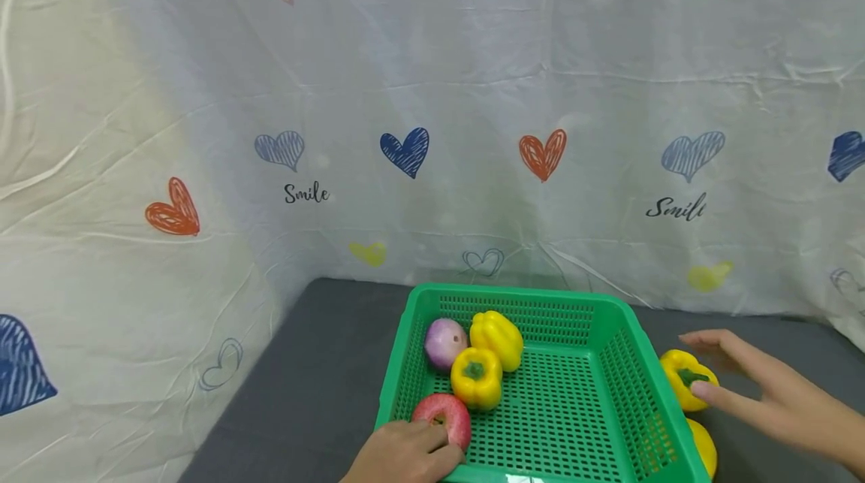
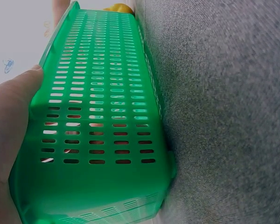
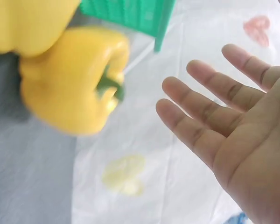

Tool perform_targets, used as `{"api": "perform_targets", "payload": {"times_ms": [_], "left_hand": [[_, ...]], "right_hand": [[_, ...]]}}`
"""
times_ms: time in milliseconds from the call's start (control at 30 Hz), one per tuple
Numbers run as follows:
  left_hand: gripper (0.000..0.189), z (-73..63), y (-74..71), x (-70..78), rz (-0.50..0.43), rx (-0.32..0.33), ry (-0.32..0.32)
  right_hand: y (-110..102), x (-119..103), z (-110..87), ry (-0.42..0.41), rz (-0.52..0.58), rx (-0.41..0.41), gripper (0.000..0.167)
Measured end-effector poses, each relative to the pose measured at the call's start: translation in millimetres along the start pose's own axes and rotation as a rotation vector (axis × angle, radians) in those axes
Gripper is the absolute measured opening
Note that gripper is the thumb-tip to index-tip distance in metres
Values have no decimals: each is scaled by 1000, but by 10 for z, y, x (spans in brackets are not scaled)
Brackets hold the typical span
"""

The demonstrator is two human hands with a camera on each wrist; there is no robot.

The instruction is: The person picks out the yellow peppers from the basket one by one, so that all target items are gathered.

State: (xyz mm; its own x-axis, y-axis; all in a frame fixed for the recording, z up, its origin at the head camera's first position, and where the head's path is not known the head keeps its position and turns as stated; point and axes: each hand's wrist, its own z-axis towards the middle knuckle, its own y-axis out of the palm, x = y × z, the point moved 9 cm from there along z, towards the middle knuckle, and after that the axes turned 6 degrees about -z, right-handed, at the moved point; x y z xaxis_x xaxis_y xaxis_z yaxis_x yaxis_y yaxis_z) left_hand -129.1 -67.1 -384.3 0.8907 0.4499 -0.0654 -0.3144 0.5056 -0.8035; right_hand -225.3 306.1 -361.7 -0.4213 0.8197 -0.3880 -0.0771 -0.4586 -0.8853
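Observation:
Over the near left corner of a green basket (image 1: 527, 294), my left hand (image 1: 408, 453) grips the rim. Its fingers reach inside against a red apple (image 1: 451, 415), and in the left wrist view the thumb (image 2: 25, 83) lies along the rim. Right of the basket, my right hand (image 1: 770, 393) is held beside a yellow bell pepper (image 1: 676, 374), thumb and fingers spread around its near side. The right wrist view shows straight fingers (image 3: 198, 130) apart from that pepper (image 3: 60, 84), with nothing in the palm.
Inside the basket, a purple round vegetable (image 1: 444, 344) and two yellow bell peppers (image 1: 496, 340) sit with the apple at the left. Another yellow vegetable (image 1: 704, 447) lies against the basket's right outer wall. A heart-print curtain (image 1: 473, 212) hangs behind the dark grey table (image 1: 304, 393).

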Motion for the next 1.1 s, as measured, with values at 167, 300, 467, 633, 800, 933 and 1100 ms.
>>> {"api": "perform_targets", "payload": {"times_ms": [167,300,467,633,800,933,1100], "left_hand": [[41,7,3,7,-5,-4,-11],[41,10,15,0,0,-10,-4],[38,28,14,1,-3,-11,8],[41,17,13,-12,-26,-24,-6],[39,-5,16,-17,-7,-27,3],[38,-16,29,-5,10,-19,10],[40,-17,45,8,1,3,10]], "right_hand": [[-38,-257,198,-131,-5,-5,51],[-55,-468,321,-208,1,-34,56],[-27,-664,439,-277,55,-73,57],[-11,-807,548,-292,22,-105,55],[1,-941,661,-328,-10,-127,50],[11,-1022,725,-360,-23,-128,47],[36,-1102,804,-386,-13,-142,44]]}}
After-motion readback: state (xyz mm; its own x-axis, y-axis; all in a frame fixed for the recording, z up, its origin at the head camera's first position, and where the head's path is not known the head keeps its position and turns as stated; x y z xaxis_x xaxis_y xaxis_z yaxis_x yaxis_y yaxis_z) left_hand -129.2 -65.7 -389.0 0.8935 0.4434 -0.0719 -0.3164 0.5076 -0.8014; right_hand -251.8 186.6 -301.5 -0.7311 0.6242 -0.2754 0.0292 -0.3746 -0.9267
